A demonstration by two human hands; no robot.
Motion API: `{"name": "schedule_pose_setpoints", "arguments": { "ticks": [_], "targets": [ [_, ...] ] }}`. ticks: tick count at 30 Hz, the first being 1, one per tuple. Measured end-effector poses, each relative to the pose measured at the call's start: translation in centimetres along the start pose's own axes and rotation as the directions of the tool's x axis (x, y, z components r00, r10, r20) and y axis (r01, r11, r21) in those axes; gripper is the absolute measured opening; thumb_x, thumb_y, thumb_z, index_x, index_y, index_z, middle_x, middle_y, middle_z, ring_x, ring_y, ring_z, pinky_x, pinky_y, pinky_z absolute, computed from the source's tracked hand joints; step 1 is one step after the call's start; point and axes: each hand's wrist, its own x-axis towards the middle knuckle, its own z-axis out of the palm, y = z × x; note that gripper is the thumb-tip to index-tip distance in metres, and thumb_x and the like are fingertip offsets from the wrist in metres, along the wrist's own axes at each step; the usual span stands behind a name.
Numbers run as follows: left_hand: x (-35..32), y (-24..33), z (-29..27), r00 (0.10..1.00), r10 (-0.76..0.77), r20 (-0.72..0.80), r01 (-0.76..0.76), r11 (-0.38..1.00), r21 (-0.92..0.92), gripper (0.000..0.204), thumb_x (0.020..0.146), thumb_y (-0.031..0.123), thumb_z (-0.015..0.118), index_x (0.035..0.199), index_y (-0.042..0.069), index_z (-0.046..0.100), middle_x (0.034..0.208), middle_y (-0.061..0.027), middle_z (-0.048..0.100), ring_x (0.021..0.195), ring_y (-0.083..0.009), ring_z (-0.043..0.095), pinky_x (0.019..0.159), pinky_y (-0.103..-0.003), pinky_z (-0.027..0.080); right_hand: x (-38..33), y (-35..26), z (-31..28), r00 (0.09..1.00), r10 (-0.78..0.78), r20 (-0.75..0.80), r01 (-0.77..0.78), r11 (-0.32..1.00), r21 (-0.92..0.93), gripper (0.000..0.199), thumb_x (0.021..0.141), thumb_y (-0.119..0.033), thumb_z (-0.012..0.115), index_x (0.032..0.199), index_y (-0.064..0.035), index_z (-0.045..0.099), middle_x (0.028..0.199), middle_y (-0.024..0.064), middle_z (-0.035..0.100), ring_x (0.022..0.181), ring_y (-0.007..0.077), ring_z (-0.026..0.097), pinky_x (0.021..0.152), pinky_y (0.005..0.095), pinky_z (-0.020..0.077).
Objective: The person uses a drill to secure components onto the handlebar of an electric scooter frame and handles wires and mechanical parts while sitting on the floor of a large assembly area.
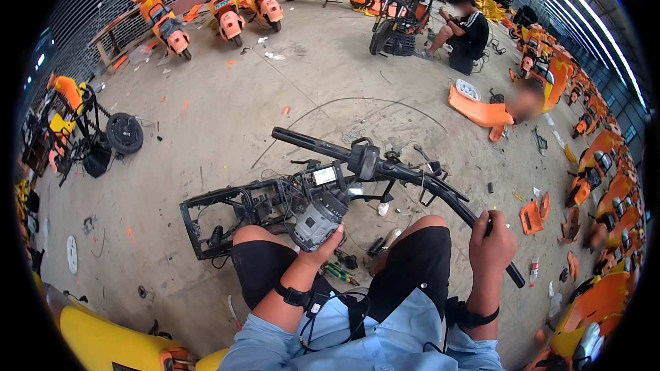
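In front of me lies a stripped scooter frame [256, 200] of black metal, with loose wires and bare parts. A black handlebar [440, 189] runs across it from the upper left to the lower right. My left hand [322, 253] is closed on a grey cordless power tool [317, 223], its battery end toward me; its working end is hidden. The tool is over the middle of the frame, between my knees. My right hand [492, 244] is closed around the right part of the handlebar, whose end sticks out below the hand.
Pliers-like green-handled tools [339, 273] lie below the frame. A long thin cable [357, 99] arcs over the floor. A worker [469, 33] squats by another stripped scooter [399, 20]. Orange panels [481, 108] lie right; a yellow body [103, 330] stands lower left. Scooters line the right side.
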Motion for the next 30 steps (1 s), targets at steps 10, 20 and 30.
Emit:
{"name": "schedule_pose_setpoints", "arguments": {
  "ticks": [10, 20, 30],
  "targets": [
    [1.3, 5.4, -1.4, 0.947, -0.137, 0.289, 0.299, 0.702, -0.646, 0.064, 0.079, 0.010, 0.075, 0.137, 0.009, 0.049, 0.109, -0.0136, 0.064, 0.090, -0.0226, 0.064, 0.080, -0.036, 0.053, -1.1, 0.7, -0.3, 0.996, 0.055, 0.064, -0.059, 0.996, 0.067, 0.014, 0.097, -0.020, 0.062, 0.105, -0.0094, 0.065, 0.060, 0.0098, 0.062, 0.052, 0.0293, 0.061, 0.050, 0.0397, 0.0440],
    [2.5, 5.1, -3.0, 0.958, -0.185, 0.218, 0.272, 0.826, -0.494, 0.053, 0.081, 0.010, 0.077, 0.129, 0.006, 0.056, 0.105, -0.0092, 0.068, 0.086, -0.0174, 0.066, 0.078, -0.032, 0.055, -2.3, 1.8, 0.6, 1.000, 0.005, 0.000, -0.005, 1.000, -0.001, 0.013, 0.098, -0.020, 0.059, 0.098, -0.0071, 0.063, 0.066, 0.0125, 0.064, 0.056, 0.0323, 0.064, 0.052, 0.0402, 0.0463],
    [3.4, 4.7, -3.0, 0.960, -0.149, 0.239, 0.246, 0.856, -0.454, 0.043, 0.083, 0.008, 0.077, 0.123, 0.004, 0.062, 0.108, -0.0069, 0.071, 0.096, -0.0151, 0.067, 0.085, -0.032, 0.055, -2.4, 1.7, 0.8, 0.999, -0.019, -0.035, 0.019, 1.000, -0.016, 0.017, 0.100, -0.021, 0.056, 0.093, -0.0050, 0.059, 0.068, 0.0150, 0.062, 0.059, 0.0377, 0.062, 0.052, 0.0448, 0.0449]
  ]
}}
